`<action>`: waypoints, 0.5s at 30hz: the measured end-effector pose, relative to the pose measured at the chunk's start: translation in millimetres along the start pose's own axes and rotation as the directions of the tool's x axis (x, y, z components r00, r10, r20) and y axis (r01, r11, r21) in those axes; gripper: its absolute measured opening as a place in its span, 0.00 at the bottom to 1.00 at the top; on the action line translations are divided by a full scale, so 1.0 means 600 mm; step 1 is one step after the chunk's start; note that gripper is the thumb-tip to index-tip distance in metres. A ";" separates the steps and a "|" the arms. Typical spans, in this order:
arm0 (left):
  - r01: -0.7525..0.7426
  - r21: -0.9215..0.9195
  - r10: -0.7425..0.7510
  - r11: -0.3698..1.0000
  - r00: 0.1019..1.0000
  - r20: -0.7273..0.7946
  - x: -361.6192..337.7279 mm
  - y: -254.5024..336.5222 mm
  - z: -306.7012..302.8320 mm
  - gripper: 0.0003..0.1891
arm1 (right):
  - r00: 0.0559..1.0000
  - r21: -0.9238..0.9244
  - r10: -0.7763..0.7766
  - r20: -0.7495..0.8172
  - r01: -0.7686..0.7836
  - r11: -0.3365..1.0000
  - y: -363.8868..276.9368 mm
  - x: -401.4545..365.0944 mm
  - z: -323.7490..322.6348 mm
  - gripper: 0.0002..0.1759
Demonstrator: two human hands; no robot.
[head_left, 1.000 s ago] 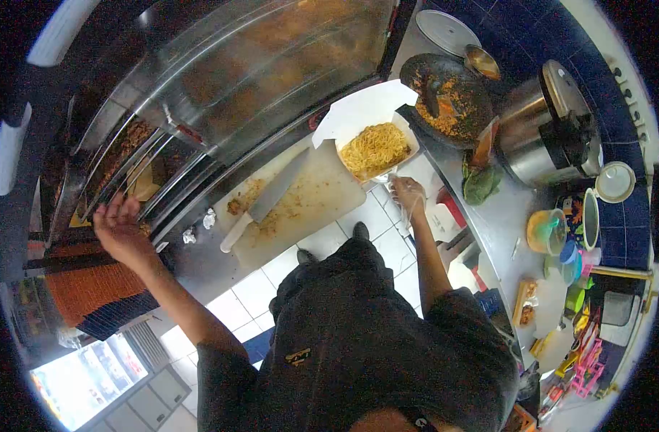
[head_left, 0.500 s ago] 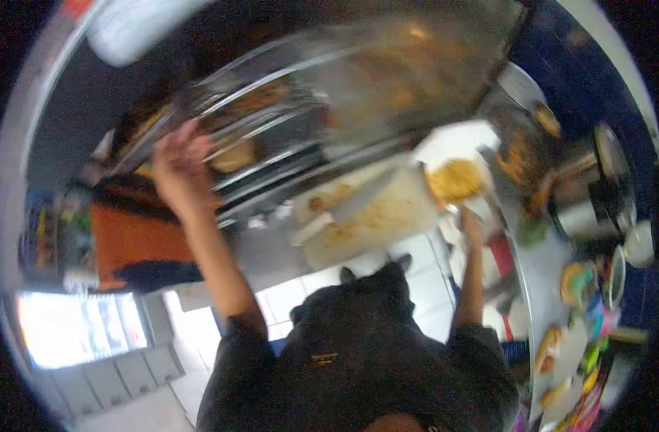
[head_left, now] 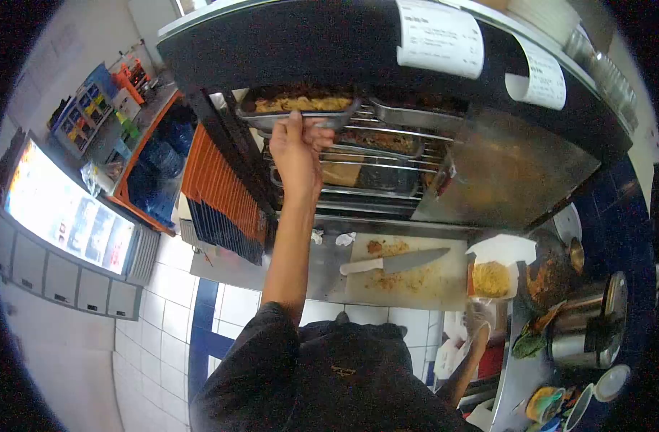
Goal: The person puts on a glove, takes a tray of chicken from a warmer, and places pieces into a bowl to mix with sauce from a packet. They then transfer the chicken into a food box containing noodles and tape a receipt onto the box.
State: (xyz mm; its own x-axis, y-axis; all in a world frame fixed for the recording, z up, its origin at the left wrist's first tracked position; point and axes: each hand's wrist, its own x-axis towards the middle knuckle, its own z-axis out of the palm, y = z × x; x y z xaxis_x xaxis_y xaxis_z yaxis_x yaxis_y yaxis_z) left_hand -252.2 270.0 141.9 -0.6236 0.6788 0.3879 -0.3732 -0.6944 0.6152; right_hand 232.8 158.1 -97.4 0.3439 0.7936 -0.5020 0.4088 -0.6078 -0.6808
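Observation:
At the upper middle, my left hand [head_left: 300, 147] grips the front rim of a dark metal tray [head_left: 251, 115] with yellow food in it, on the top level of a rack. The thumb lies against the rim, the fingers curled at its right. Lower right, my right hand [head_left: 479, 322] is closed at the near edge of a paper-lined container [head_left: 472, 279] filled with yellow food [head_left: 491, 279]; its fingertips are partly blurred. Left of the container, a large knife [head_left: 416, 260] with a white handle lies on a cutting board [head_left: 444, 288] with food scraps.
More trays [head_left: 387, 142] sit on the wire rack. Paper slips [head_left: 441, 39] hang from the black upper edge. White paper [head_left: 503, 249] lies behind the container. A steel pot [head_left: 578, 335] and open tubs [head_left: 545, 403] stand at right, an orange slatted panel [head_left: 225, 191] at left.
The view has swung up and left, showing more of the rack. My left hand, open and blurred before, has taken hold of the tray rim. My right hand stays by the container.

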 end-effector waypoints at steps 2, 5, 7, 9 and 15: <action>0.027 0.056 -0.023 0.998 0.997 -0.072 -0.029 0.029 0.009 0.13 | 0.797 -0.223 -0.597 -0.090 0.568 0.792 -0.113 -0.050 0.019 0.15; 0.046 0.089 -0.044 0.995 0.999 -0.019 -0.100 0.068 -0.017 0.12 | 0.446 -0.338 -0.892 -0.069 0.831 0.442 -0.351 -0.200 0.036 0.13; 0.050 0.105 -0.048 0.993 0.999 -0.022 -0.155 0.098 -0.017 0.11 | 0.175 -0.411 -0.984 0.000 0.898 0.160 -0.459 -0.268 0.054 0.14; 0.029 0.080 -0.028 0.996 1.000 -0.013 -0.202 0.113 -0.025 0.11 | 0.009 -0.258 -0.996 0.092 0.966 -0.015 -0.541 -0.307 0.084 0.16; 0.106 0.107 -0.100 0.989 0.993 -0.059 -0.281 0.128 -0.047 0.11 | -0.311 -0.197 -0.755 0.578 0.844 -0.498 -0.670 -0.381 0.151 0.20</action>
State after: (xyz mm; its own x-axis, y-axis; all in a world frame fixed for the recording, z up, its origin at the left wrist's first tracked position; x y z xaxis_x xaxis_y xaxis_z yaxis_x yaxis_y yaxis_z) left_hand -195.3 95.6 104.3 -0.6223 0.7295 0.2838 -0.3611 -0.5892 0.7228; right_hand -86.9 223.8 242.6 -0.9037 0.2290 0.3619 0.2532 0.9672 0.0203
